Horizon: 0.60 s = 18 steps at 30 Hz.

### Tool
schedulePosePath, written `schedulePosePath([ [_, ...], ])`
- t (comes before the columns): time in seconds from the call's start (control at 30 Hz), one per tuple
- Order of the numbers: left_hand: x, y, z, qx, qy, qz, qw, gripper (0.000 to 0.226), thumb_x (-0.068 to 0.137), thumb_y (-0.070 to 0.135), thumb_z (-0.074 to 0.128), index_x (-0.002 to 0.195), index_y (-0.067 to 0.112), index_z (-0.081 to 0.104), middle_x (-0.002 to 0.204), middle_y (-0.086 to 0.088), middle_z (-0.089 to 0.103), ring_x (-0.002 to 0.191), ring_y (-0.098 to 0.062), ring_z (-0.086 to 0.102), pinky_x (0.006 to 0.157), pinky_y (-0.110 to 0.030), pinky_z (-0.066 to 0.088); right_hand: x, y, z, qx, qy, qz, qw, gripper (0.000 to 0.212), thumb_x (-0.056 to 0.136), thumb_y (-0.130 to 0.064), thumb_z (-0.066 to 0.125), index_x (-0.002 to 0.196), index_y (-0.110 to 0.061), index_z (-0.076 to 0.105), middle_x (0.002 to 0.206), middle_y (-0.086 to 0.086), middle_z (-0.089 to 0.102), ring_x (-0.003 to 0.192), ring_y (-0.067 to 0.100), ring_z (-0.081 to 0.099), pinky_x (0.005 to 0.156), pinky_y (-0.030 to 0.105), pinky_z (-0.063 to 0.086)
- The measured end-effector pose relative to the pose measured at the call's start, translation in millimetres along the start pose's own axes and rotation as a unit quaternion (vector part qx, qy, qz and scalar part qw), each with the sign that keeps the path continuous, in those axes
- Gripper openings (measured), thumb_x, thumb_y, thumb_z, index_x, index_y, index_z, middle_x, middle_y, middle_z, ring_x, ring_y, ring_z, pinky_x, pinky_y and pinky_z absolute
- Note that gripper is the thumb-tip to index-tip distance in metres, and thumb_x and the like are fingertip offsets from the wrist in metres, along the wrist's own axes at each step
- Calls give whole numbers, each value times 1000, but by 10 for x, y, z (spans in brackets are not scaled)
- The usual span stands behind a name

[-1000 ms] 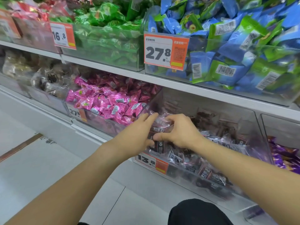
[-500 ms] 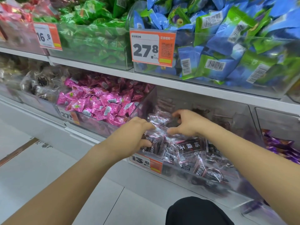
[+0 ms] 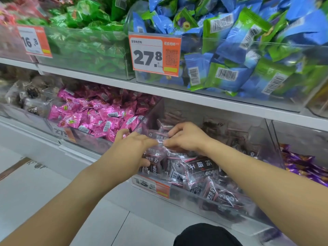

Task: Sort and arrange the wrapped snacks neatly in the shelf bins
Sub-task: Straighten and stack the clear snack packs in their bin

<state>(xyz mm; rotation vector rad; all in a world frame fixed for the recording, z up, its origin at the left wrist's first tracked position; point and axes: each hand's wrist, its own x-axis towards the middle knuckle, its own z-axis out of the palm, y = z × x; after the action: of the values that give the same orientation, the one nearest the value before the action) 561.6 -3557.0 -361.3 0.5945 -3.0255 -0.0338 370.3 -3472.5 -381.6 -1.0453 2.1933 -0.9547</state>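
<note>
Both hands reach into a clear plastic bin (image 3: 209,201) on the lower shelf, filled with several dark plum snacks (image 3: 197,167) in clear wrappers. My left hand (image 3: 131,148) lies over the bin's left front corner, fingers curled onto the packets. My right hand (image 3: 186,137) sits just behind it, its fingertips pinching a clear wrapper where the two hands meet. The packets under both palms are hidden.
A bin of pink snacks (image 3: 99,114) stands to the left, purple-wrapped snacks (image 3: 301,166) to the right. On the upper shelf (image 3: 195,98) sit bins of green packets (image 3: 88,41) and blue-green packets (image 3: 248,50) with price tags (image 3: 154,54). My dark knee (image 3: 205,235) shows below.
The hands have drawn together again over the left front of the bin, the right hand coming forward to meet the left. The view has shifted slightly.
</note>
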Motion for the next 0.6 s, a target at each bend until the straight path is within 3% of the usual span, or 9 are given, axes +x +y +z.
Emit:
schedulePosePath([
  [0.1,53,-61,73,-26,24,23,999,61,89,36,67,144,36,41,136,12,52,129,-12,39,118,-32,9,16,-5,30,-75,31,-14,997,38,66,-37,91,87,-21,65,85,-4,70,75,13,67,65,26,50],
  [0.17,76,-76,99,0,43,42,998,60,85,34,72,140,29,48,133,6,54,132,-16,38,119,-33,2,-2,-2,101,-60,75,-21,995,41,63,-40,92,84,-20,64,83,-3,71,76,13,68,64,26,51],
  [0.23,84,-41,124,78,61,67,993,61,66,28,85,123,19,65,127,-3,59,134,-25,43,118,-39,-7,-14,31,155,-43,88,-26,995,43,61,-41,93,82,-21,62,81,-2,72,76,15,69,67,28,55],
  [0.3,78,59,118,107,70,84,988,65,49,16,87,111,11,70,120,-9,64,127,-28,51,120,-41,1,-3,37,90,-35,45,-18,998,45,62,-46,91,84,-19,63,81,1,73,75,17,70,68,31,56],
  [0.4,64,165,176,-66,31,82,994,70,74,-1,64,140,11,44,145,-3,40,138,-16,31,115,-15,15,5,-82,-209,-60,-33,27,997,36,75,-48,82,91,-19,68,90,0,75,78,15,70,70,28,56],
  [0.47,52,134,178,-147,5,53,988,69,79,-4,54,142,15,37,148,1,35,139,-11,26,107,-11,18,49,-130,-372,-108,46,41,992,35,80,-49,76,99,-21,67,115,2,69,96,18,66,84,25,49],
  [0.5,50,113,174,-171,2,45,984,68,79,-4,52,142,16,36,148,2,35,138,-9,27,105,-10,19,77,-120,-394,-126,76,41,988,46,80,-51,76,112,-21,63,127,2,63,109,21,62,89,25,46],
  [0.6,70,83,172,-182,-6,38,983,68,81,-1,50,144,19,34,151,5,31,139,-8,24,106,-11,21,120,-114,-252,-143,42,31,988,78,79,-56,74,142,-20,44,146,5,49,128,25,52,96,24,39],
])
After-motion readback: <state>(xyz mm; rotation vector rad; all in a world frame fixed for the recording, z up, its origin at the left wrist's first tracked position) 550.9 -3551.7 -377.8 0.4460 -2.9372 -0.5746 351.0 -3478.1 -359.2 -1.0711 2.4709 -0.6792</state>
